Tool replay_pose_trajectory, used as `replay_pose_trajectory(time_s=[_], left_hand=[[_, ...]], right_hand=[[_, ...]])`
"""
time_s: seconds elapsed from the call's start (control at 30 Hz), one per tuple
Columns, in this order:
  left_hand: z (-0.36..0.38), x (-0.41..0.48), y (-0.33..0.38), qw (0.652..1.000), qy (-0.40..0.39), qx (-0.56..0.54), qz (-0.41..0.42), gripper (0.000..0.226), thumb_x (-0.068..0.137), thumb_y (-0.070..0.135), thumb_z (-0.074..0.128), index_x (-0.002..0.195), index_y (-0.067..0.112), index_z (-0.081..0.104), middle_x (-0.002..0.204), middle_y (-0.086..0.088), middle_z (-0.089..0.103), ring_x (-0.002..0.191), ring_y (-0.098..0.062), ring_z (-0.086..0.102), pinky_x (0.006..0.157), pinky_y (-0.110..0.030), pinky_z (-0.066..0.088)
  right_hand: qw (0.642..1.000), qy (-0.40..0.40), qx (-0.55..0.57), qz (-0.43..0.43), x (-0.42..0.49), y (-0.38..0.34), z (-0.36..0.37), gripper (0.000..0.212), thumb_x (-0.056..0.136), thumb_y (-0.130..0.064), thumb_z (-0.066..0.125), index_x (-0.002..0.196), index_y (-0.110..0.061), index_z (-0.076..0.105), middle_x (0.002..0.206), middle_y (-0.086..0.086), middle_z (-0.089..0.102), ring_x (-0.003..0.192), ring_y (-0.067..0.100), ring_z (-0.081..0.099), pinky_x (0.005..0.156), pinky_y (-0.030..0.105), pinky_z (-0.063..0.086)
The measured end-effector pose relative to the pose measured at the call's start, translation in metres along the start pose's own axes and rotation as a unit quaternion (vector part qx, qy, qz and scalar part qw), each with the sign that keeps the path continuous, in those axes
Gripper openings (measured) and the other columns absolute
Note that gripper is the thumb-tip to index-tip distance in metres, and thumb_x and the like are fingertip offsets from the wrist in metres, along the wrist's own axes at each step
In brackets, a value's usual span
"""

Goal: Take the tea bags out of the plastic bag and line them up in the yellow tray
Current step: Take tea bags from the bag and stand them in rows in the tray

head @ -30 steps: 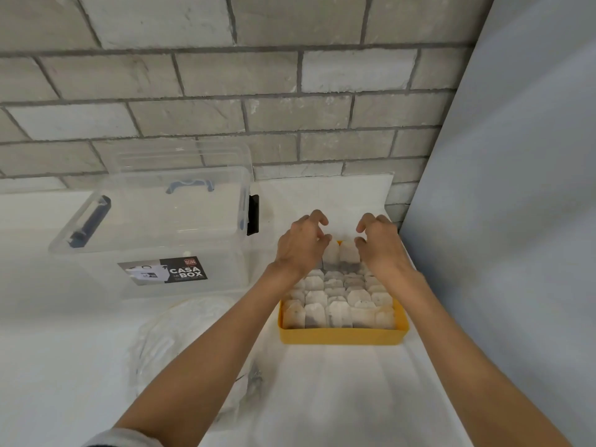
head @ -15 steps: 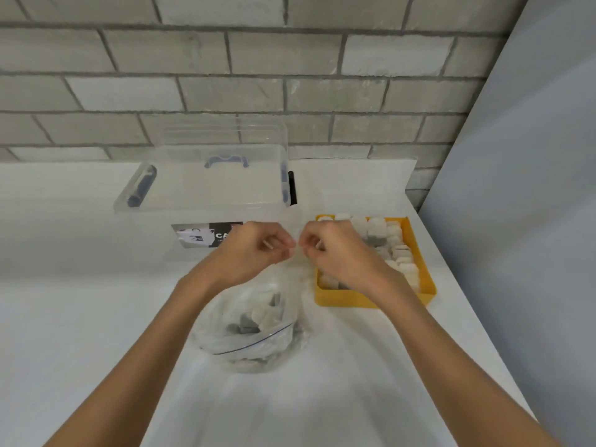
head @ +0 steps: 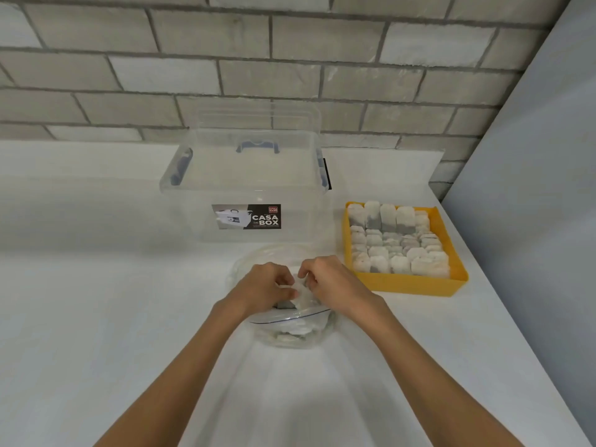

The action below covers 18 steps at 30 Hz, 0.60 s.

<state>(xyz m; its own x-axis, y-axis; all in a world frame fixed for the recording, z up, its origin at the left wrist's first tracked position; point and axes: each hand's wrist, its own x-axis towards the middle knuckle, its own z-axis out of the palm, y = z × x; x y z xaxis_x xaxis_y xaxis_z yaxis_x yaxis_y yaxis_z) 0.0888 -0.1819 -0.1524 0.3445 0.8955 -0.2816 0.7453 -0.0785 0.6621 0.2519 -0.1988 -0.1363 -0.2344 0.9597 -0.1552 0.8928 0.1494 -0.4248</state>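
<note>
My left hand (head: 263, 290) and right hand (head: 333, 285) meet at the top of the plastic bag (head: 290, 333) on the desk (head: 96, 317). Their curled fingers pinch one white tea bag (head: 299, 293). The yellow tray (head: 406, 285) with rows of tea bags (head: 396, 250) sits near, on my right.

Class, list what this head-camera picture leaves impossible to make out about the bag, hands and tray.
Head view: tea bags left in the plastic bag; crumpled film and both hands cover them.
Head view: whether the left hand and right hand pinch film or a tea bag; curled fingers hide the contact.
Head view: floor of the yellow tray; packed tea bags cover it.
</note>
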Motion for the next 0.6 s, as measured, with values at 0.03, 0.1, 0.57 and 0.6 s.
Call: replay_pose_trajectory(time_s=[0.03, 0.1, 0.57, 0.6], left_hand=[[0.001, -0.001, 0.0, 1.0, 0.005, -0.003, 0.004, 0.012, 0.082, 0.025, 0.074, 0.09, 0.02, 0.066, 0.09, 0.003, 0.063, 0.081, -0.013, 0.059, 0.076, -0.023, 0.046], [0.0, -0.004, 0.0, 1.0, 0.023, -0.009, 0.01, 0.008, 0.083, 0.021, 0.072, 0.084, 0.02, 0.064, 0.088, 0.003, 0.064, 0.08, -0.012, 0.06, 0.076, -0.023, 0.047], [-0.033, -0.029, 0.03, 0.925, 0.077, -0.373, 0.008, 0.014, 0.087, 0.022, 0.068, 0.089, 0.01, 0.062, 0.077, -0.011, 0.07, 0.066, -0.015, 0.063, 0.06, -0.021, 0.054], [-0.034, -0.028, 0.033, 0.926, 0.071, -0.369, 0.02, 0.013, 0.087, 0.022, 0.068, 0.089, 0.01, 0.062, 0.075, -0.009, 0.069, 0.065, -0.013, 0.062, 0.06, -0.02, 0.053]], right_hand=[[1.0, 0.002, 0.009, 0.003, -0.001, 0.0, 0.001, 0.029, 0.09, -0.007, 0.047, 0.109, -0.019, 0.064, 0.11, 0.013, 0.062, 0.095, 0.029, 0.063, 0.082, 0.039, 0.053], [0.999, 0.011, 0.036, 0.008, -0.004, 0.0, 0.0, 0.029, 0.09, -0.006, 0.047, 0.108, -0.02, 0.065, 0.104, 0.011, 0.063, 0.089, 0.025, 0.063, 0.079, 0.037, 0.054], [0.975, 0.138, 0.171, -0.044, -0.033, -0.019, -0.028, 0.04, 0.081, -0.034, 0.072, 0.118, -0.028, 0.059, 0.108, -0.01, 0.055, 0.077, 0.002, 0.056, 0.066, 0.004, 0.039], [0.971, 0.154, 0.178, -0.044, -0.033, -0.018, -0.031, 0.042, 0.081, -0.035, 0.072, 0.121, -0.028, 0.058, 0.109, -0.011, 0.054, 0.075, 0.001, 0.055, 0.067, 0.003, 0.039]])
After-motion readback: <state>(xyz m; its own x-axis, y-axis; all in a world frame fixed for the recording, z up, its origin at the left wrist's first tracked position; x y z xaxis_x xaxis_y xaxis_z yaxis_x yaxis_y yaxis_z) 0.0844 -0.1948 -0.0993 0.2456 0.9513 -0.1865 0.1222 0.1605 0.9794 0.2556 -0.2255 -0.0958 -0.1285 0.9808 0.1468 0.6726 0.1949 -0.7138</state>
